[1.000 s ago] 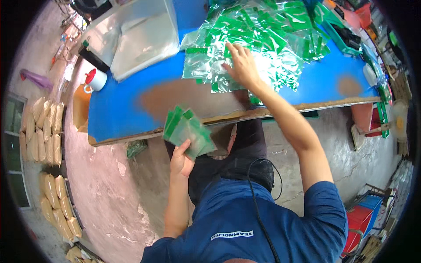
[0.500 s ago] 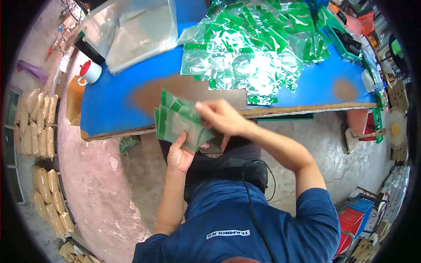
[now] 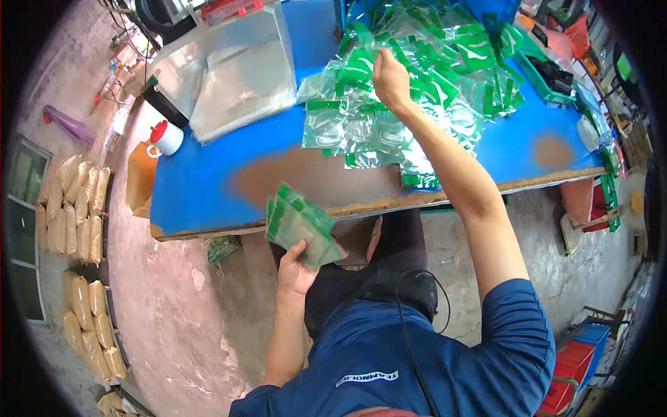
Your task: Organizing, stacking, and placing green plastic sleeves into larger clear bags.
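Right hand (image 3: 390, 78) now reaching back into green-striped bag pile (image 3: 417, 90) on table (image 3: 208, 181), fingers closing on one; left hand (image 3: 297, 271) gripping growing stack (image 3: 300, 224).

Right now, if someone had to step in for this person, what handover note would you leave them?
Left hand: shut on a fanned stack of green-topped clear bags, held below the near edge of the blue table.
Right hand: stretched out over the loose pile of bags on the table, touching it; whether it has gripped one cannot be told.
Also on the table: clear plastic sheets at far left, a white jug with a red lid.
Done: a small stack gathered in the left hand.
Left: most of the pile lies loose on the table.
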Motion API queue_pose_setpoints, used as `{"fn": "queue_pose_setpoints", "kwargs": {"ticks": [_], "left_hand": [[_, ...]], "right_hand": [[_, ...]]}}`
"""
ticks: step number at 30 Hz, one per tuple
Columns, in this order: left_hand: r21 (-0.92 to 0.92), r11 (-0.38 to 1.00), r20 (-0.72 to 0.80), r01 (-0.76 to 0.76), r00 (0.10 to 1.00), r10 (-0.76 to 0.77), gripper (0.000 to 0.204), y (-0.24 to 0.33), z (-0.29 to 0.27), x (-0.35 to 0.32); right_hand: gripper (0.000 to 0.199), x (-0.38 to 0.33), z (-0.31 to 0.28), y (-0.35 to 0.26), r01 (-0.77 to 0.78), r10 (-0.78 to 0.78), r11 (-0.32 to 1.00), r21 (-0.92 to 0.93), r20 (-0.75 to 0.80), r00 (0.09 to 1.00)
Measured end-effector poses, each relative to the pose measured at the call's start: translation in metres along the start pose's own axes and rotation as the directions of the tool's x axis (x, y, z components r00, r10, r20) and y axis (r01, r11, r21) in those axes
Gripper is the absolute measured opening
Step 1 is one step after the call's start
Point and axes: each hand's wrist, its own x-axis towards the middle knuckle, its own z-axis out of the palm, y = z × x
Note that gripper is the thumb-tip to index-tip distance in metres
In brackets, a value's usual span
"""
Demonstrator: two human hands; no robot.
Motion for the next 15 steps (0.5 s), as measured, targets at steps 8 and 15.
{"fn": "queue_pose_setpoints", "kwargs": {"ticks": [8, 15], "left_hand": [[-0.026, 0.984, -0.052, -0.175, 0.983, 0.174, 0.052, 0.001, 0.054, 0.012], [0.137, 0.946, -0.166, -0.292, 0.935, 0.313, 0.054, -0.005, 0.033, -0.008]], "right_hand": [[0.039, -0.126, -0.063, -0.125, -0.522, -0.1, 0.819, 0.239, 0.955, 0.281], [0.038, -0.019, 0.055, 0.023, 0.356, -0.261, 0.87, -0.342, 0.294, 0.92]]}}
